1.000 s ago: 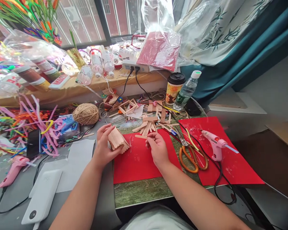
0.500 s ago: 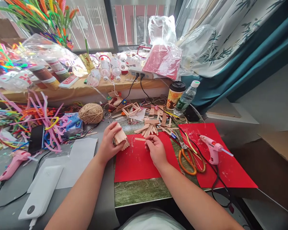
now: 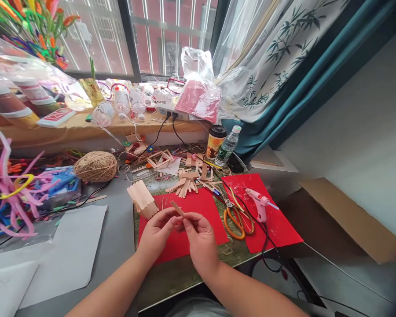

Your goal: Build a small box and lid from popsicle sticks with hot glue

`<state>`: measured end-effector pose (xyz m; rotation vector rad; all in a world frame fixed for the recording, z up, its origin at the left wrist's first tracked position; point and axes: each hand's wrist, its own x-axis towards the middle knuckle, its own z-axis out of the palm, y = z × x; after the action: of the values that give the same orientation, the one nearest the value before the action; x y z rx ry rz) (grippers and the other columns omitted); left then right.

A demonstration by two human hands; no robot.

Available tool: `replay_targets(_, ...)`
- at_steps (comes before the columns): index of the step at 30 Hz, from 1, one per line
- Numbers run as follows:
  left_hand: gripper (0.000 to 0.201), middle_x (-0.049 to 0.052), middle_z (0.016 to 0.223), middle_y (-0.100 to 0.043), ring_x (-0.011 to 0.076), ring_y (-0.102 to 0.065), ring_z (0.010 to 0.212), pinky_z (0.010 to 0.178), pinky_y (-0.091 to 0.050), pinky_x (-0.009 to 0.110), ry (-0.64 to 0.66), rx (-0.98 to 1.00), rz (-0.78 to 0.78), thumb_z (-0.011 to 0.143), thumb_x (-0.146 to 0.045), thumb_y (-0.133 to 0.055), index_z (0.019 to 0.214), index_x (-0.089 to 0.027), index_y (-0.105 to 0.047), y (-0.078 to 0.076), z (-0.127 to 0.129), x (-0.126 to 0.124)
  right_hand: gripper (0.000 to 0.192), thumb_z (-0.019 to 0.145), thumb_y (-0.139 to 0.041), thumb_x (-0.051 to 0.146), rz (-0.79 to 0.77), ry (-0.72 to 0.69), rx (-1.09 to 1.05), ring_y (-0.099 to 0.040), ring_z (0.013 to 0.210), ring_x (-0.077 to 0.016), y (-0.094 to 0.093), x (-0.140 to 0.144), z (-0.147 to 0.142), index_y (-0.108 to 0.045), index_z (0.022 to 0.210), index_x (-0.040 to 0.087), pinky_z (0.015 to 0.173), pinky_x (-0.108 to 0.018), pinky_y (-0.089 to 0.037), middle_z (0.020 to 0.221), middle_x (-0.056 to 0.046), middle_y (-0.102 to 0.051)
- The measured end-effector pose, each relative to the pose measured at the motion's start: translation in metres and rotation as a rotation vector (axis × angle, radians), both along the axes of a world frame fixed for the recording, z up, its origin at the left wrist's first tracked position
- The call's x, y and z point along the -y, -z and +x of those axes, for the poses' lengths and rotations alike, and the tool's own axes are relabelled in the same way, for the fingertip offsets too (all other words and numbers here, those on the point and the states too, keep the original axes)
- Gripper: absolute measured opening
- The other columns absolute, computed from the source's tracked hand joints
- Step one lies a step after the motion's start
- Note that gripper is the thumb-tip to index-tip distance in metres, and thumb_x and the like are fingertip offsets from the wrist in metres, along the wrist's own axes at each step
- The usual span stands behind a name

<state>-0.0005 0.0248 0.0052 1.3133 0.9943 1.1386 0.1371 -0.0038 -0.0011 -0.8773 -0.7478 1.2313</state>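
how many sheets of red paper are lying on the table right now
2. One red sheet lies under the hands; the other red sheet lies to its right under the glue gun. More may be hidden in clutter.

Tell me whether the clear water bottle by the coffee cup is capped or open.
Capped: the water bottle stands upright beside the coffee cup with its white cap on.

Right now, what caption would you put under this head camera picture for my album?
Both hands, left hand and right hand, hold one craft stick above red paper, beside a small stick house.
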Motion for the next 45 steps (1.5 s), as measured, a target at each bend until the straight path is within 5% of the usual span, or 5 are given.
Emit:
replay_targets(10, 0.032, -0.001, 0.075, -0.061, 0.0152, -0.056, 0.071, 0.071, -0.047, 0.027, -0.069, 0.045, -0.249, 0.097, -0.053, -0.059, 0.095, -0.021, -0.062, 0.014, -0.002, -0.014, 0.027, 0.096, -0.061, 0.022, 0.276, -0.250, 1.104, -0.061, 0.123, -0.0268, -0.015, -0.001, 0.078, -0.066, 0.123, 0.026, 0.111, -0.047, -0.047, 0.127, -0.010, -0.064)
replay_targets(20, 0.034, 0.006, 0.097, -0.073, 0.0185, -0.061, 0.083, 0.080, -0.046, 0.031, 0.038, -0.025, -0.316, 0.093, -0.051, -0.065, 0.109, -0.021, -0.063, 0.016, 0.002, -0.010, 0.033, 0.093, -0.063, 0.020, -0.467, -0.144, 2.052, -0.069, 0.104, -0.0351, -0.003, -0.002, 0.193, -0.061, 0.125, 0.011, 0.083, -0.040, -0.051, 0.107, -0.018, -0.069)
replay_targets(30, 0.032, 0.000, 0.075, -0.065, 0.0156, -0.056, 0.071, 0.072, -0.044, 0.028, 0.048, 0.008, -0.202, 0.098, -0.052, -0.058, 0.086, -0.022, -0.054, 0.010, -0.001, -0.007, 0.047, 0.092, -0.056, 0.019, -0.432, -0.124, 1.714, -0.070, 0.100, -0.0299, -0.005, 0.003, 0.196, -0.051, 0.137, 0.011, 0.082, -0.039, -0.053, 0.120, -0.019, -0.066)
replay_targets(38, 0.017, 0.006, 0.083, -0.070, 0.0193, -0.063, 0.075, 0.072, -0.050, 0.033, 0.039, -0.136, 0.172, 0.096, -0.037, -0.063, 0.098, -0.023, -0.071, -0.014, -0.015, 0.007, 0.057, 0.083, -0.078, 0.050, -0.378, -0.217, 0.639, -0.067, 0.091, -0.0235, -0.020, 0.010, 0.178, -0.060, 0.130, 0.024, 0.082, -0.037, -0.057, 0.106, -0.009, -0.067)
replay_targets(45, 0.020, 0.009, 0.099, -0.076, 0.0238, -0.067, 0.091, 0.082, -0.051, 0.036, -0.441, -0.178, 0.282, 0.089, -0.042, -0.073, 0.095, -0.024, -0.080, -0.061, -0.085, -0.032, 0.053, 0.077, -0.086, 0.032, -0.251, -0.418, 0.205, -0.062, 0.080, -0.0163, -0.025, 0.009, 0.135, -0.063, 0.125, 0.028, 0.079, -0.032, -0.050, 0.106, -0.004, -0.064)
